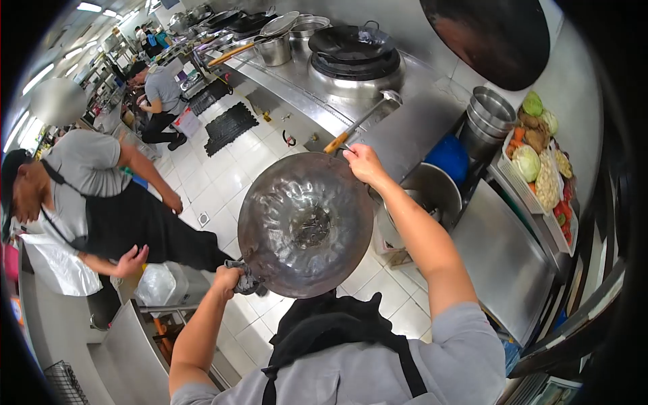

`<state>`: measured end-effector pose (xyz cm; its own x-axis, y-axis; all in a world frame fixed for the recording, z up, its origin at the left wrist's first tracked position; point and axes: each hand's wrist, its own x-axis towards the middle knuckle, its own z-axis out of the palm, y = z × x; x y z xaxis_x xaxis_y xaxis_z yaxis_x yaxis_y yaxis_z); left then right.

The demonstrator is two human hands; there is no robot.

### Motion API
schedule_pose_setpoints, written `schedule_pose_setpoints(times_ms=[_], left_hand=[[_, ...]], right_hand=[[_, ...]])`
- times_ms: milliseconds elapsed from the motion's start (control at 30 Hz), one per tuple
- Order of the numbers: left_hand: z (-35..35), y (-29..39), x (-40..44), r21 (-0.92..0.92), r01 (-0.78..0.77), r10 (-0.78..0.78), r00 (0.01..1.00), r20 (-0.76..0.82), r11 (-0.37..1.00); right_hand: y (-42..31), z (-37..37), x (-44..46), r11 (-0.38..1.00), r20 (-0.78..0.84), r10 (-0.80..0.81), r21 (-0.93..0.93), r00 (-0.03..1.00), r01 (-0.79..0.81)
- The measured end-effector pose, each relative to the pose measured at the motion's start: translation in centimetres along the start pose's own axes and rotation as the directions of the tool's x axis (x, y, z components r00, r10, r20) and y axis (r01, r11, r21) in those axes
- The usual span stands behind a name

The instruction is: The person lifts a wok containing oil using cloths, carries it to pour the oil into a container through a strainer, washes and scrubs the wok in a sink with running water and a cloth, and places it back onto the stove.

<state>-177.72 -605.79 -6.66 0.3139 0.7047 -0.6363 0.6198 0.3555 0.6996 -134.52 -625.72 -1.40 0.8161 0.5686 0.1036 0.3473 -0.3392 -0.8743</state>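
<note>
A large, dark metal wok [307, 260] is held up in front of my body, over the tiled floor. Its hammered inside faces me, with some dark residue at the centre. My left hand [228, 280] is closed around a bunched grey cloth [248, 275] at the wok's lower left edge, where the handle is mostly hidden. At the upper right rim, my right hand [363, 164] is wrapped around the small handle. Just beyond those fingers, a ladle [359, 123] with a wooden grip lies across the edge of the steel cooking range [297, 88].
On the left stands a co-worker [128, 196] in a black apron, close to the wok. Another person [158, 101] crouches farther back. A burner with a black wok [351, 50] is ahead. To the right are a steel pot [442, 181], stacked pots [491, 108] and vegetable trays [523, 177].
</note>
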Motion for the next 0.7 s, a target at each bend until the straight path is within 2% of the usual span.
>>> schedule_pose_setpoints(times_ms=[67, 167, 200, 267, 300, 400, 467, 533, 700], left_hand=[[0.9, 1.4, 2.6, -0.027, 0.007, -0.007, 1.0, 0.004, 1.0], [2.6, 4.0, 5.5, -0.235, 0.076, -0.072, 0.997, 0.027, 0.969], [3.2, 3.9, 7.7, -0.272, 0.039, -0.041, 0.999, -0.001, 0.961], [4.5, 5.2, 10.7, -0.262, -0.02, 0.009, 0.999, -0.045, 0.965], [4.9, 5.7, 11.9, -0.256, -0.011, 0.001, 0.999, -0.04, 0.967], [6.3, 11.0, 13.5, -0.257, -0.077, 0.065, 0.996, -0.056, 0.963], [6.7, 14.0, 14.9, -0.275, -0.127, 0.107, 0.991, -0.087, 0.953], [6.9, 17.0, 16.3, -0.3, -0.14, 0.123, 0.99, -0.076, 0.944], [7.3, 24.0, 18.5, -0.355, -0.17, 0.148, 0.985, -0.089, 0.919]], right_hand=[[-1.0, 0.7, 3.5, 0.996, 0.035, -0.043, -0.077, 0.998, 0.045], [0.1, 1.9, 9.3, 0.986, 0.065, -0.081, -0.14, 0.995, 0.089], [0.6, 2.2, 11.3, 0.985, 0.067, -0.083, -0.144, 0.994, 0.092], [0.9, 2.1, 13.9, 0.988, 0.017, -0.062, -0.144, 0.998, 0.064], [1.1, 1.9, 15.4, 0.991, 0.017, 0.04, -0.131, 0.999, -0.038], [4.2, 2.2, 20.5, 0.99, -0.054, 0.007, -0.139, 0.999, -0.015], [4.8, 2.0, 23.0, 0.991, -0.081, 0.053, -0.12, 0.995, -0.062], [5.8, 2.0, 25.8, 0.997, -0.077, 0.018, -0.079, 0.997, -0.024], [5.6, 2.6, 31.7, 0.991, -0.037, 0.125, 0.058, 0.991, -0.122]])
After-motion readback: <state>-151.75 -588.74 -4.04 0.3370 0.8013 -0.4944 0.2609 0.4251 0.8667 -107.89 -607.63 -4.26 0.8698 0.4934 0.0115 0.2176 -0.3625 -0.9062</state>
